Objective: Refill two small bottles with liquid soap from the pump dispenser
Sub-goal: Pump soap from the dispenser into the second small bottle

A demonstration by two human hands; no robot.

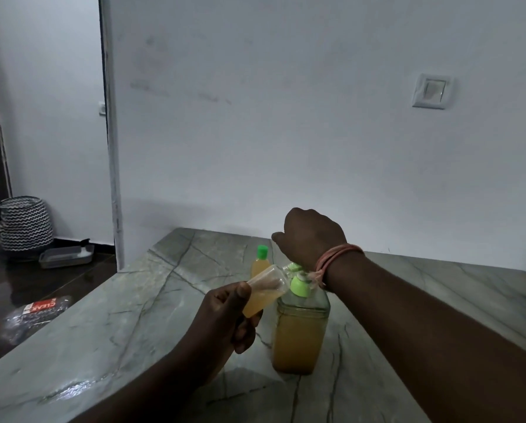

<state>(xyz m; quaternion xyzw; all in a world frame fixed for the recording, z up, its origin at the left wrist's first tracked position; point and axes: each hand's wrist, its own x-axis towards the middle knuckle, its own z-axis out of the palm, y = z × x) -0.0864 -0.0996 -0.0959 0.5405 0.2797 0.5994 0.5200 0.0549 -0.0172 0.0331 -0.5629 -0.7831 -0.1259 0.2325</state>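
Left hand (225,315), nearest, grips a tilted small bottle (264,291), partly filled, its mouth at the green pump head of the dispenser (299,328). Right hand (309,236) is above the dispenser, finger posture hidden. Beyond the dispenser stands a capped small bottle (261,261) on the marble counter (133,315).

Two bare forearms, no sleeves, entering from the lower edge and lower right of the frame. Pinkish-orange cord (336,260) wound several times around the right wrist, knotted on the lower side with short loose ends. Left wrist unadorned.
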